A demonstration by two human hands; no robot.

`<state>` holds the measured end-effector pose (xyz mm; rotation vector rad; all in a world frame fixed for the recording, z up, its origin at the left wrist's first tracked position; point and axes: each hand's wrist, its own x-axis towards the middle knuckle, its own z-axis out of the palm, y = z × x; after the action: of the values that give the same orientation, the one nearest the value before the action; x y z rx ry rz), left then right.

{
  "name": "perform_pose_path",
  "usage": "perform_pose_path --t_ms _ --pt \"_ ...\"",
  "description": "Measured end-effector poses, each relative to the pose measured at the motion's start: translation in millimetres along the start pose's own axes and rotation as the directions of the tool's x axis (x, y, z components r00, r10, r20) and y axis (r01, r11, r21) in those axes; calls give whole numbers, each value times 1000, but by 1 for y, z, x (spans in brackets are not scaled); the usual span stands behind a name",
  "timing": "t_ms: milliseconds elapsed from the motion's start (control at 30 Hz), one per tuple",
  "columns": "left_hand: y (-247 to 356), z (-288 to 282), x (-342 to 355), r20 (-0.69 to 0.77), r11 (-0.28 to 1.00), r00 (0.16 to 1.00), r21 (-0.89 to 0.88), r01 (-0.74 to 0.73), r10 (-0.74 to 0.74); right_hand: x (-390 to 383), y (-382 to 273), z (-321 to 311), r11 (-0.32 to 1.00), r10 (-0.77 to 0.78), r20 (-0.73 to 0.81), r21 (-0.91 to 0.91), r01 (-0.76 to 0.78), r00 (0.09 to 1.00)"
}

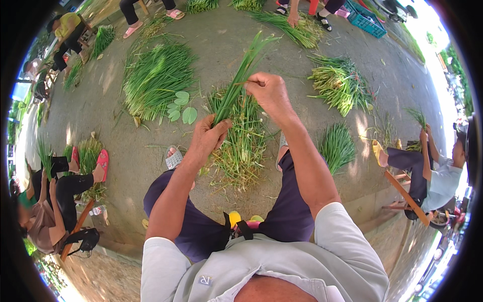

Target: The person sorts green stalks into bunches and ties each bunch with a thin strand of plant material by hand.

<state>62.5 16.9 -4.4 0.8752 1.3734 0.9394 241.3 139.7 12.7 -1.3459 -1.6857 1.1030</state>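
Note:
My left hand (209, 133) is closed round the lower end of a bunch of long green stalks (235, 93), which look like chives or scallions. The bunch slants up and to the right, away from me. At its right edge, my right hand (269, 93) pinches a thin leaf between thumb and fingertips. Below both hands, between my feet, lies a loose heap of green and yellowed stalks (240, 156). A larger pile of green stalks (158, 80) rests on the ground beyond my left hand, with a few broad round leaves (189, 115) by it.
More bundles lie at the right, one pale-stemmed (342, 83) and one green (337, 146). People sit on low wooden seats, one at the left (50, 216) and one at the right (443, 176), both holding stalks. A blue-green crate (365, 19) stands at the far right.

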Motion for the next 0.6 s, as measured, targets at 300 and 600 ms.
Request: perform_pose_path --t_ms 300,600 --pt "0 -7 -4 -3 998 999 -45 40 -40 12 4 -25 976 -96 -381 146 162 920" --pt "-5 -21 1 -49 981 996 -185 61 -72 9 3 -65 842 142 -411 528 108 900"
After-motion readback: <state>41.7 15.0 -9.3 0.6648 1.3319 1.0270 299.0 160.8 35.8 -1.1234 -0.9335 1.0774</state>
